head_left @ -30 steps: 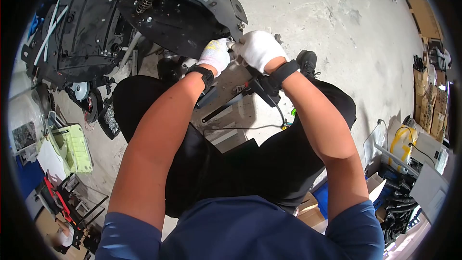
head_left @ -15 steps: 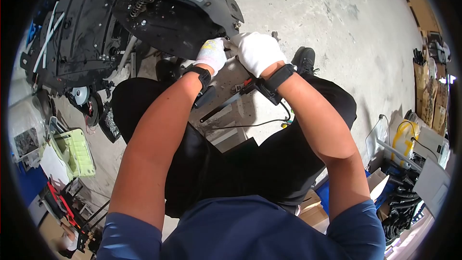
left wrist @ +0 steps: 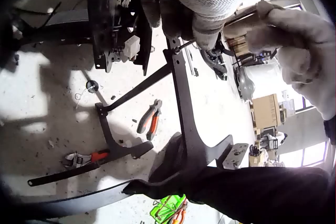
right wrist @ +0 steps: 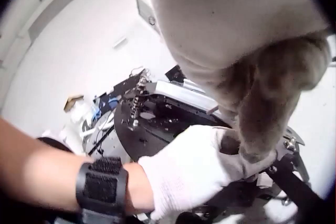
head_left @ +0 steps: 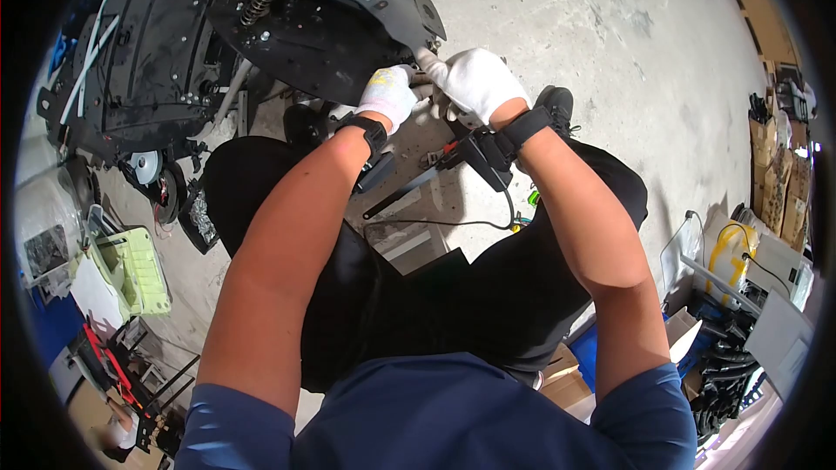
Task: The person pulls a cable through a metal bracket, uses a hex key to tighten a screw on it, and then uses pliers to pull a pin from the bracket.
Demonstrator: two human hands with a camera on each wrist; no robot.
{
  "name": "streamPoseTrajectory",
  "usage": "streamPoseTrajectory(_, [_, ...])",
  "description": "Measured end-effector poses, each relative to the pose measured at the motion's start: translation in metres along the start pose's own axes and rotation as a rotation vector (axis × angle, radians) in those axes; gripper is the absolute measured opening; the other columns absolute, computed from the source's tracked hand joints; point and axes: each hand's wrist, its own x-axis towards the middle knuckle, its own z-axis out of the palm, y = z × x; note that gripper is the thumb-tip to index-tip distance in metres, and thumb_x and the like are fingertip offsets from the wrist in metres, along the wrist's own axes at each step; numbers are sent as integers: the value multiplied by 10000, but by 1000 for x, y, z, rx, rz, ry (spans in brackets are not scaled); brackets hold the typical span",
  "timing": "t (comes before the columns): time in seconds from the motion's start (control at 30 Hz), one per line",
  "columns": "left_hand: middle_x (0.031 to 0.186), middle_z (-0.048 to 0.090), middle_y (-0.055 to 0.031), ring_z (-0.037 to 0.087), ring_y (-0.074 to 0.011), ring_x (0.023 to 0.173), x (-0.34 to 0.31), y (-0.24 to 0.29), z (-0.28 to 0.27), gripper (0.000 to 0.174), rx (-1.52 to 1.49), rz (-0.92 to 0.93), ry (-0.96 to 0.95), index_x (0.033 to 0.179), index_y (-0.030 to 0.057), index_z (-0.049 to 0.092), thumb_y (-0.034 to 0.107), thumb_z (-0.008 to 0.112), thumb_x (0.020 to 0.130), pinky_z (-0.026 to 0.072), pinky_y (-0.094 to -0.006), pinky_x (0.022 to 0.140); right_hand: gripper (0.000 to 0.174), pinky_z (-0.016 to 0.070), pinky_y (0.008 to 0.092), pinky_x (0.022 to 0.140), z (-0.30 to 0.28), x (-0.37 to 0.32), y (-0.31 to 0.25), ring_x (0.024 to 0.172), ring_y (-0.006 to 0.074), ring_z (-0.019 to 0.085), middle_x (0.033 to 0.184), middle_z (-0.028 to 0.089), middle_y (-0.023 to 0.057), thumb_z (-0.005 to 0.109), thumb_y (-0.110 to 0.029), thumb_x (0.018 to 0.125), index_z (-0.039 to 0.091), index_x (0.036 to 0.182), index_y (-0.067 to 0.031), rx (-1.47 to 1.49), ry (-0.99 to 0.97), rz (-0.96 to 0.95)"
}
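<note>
In the head view my gloved left hand (head_left: 388,97) is at the edge of a black panel (head_left: 305,48). The left wrist view shows its fingers curled at the top of a black metal bar (left wrist: 181,87), gripping it, with a thin bolt (left wrist: 185,46) beside the thumb. My gloved right hand (head_left: 479,87) is just right of the left, one finger stretched toward the panel's corner and the others bent. From the right wrist, my right fingers (right wrist: 265,103) overlap the left glove (right wrist: 189,169); whether they hold anything is hidden.
Red-handled pliers (left wrist: 150,120) and an adjustable wrench (left wrist: 79,159) lie on the floor below the bar. A coil spring (head_left: 264,2) stands on the panel. A light green case (head_left: 139,271) is at the left, with boxes (head_left: 773,170) along the right edge.
My right hand has shifted slightly right from the left hand, and one of its fingers now stretches out toward the panel's corner. My left hand has barely moved.
</note>
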Motion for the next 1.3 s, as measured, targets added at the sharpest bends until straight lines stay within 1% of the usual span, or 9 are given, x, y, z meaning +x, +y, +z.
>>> streamPoseTrajectory(0.07, [898,646,-172,617,-302,820,-1,0,0,248,-44,-29,1,955,13,628,177,636,770,489,-352,713,687,474,367,674,8,8,8,652,296,617,565,601,126,374,-640,831,664,581,-70,157,-73,113])
streamPoseTrajectory(0.2, [910,630,-202,600,-346,847,10,-16,9,225,302,5,32,940,14,624,165,596,775,484,-383,728,644,468,371,674,22,15,14,675,292,618,631,616,167,431,-633,806,678,638,-62,96,5,81])
streamPoseTrajectory(0.43, [872,644,-148,611,-289,778,19,-39,20,199,-62,-33,67,897,37,630,166,509,806,469,-334,690,585,470,363,640,40,19,23,703,309,616,653,616,180,482,-577,803,672,705,-32,497,-55,105])
streamPoseTrajectory(0.63, [903,643,-151,613,-313,828,6,-19,5,187,101,87,8,930,31,633,109,548,783,481,-345,718,331,482,359,633,28,10,5,721,287,631,720,646,152,537,-341,808,678,756,-45,211,-74,62])
streamPoseTrajectory(0.73, [917,645,-148,616,-301,827,-1,-9,-2,187,144,133,-5,935,26,642,100,585,774,482,-333,721,251,493,376,663,20,-3,5,742,311,629,766,639,155,526,-284,808,679,823,-85,-503,85,-254])
streamPoseTrajectory(1.0, [915,641,-142,609,-279,828,5,-14,10,255,-16,85,42,952,67,670,244,650,769,464,-333,758,234,492,388,669,9,-5,16,747,320,626,762,635,158,498,-238,811,667,770,-81,-614,323,-344])
streamPoseTrajectory(1.07, [910,640,-141,607,-283,824,8,-16,10,259,-37,69,20,954,73,671,248,653,765,464,-337,757,199,505,368,630,17,2,27,682,287,635,748,645,144,495,-174,790,661,807,-65,-363,519,-311])
streamPoseTrajectory(1.23, [912,639,-140,606,-289,828,7,-12,9,273,-64,11,3,951,78,672,264,663,752,466,-346,756,393,503,319,593,-1,0,18,523,201,620,591,635,77,482,-366,851,674,691,-64,-186,225,-165])
streamPoseTrajectory(1.3, [918,636,-147,607,-289,837,7,-9,6,273,-2,24,8,939,70,671,266,665,748,471,-346,747,526,481,387,708,-4,-2,9,705,353,615,661,621,182,421,-444,855,668,704,-5,-43,69,100])
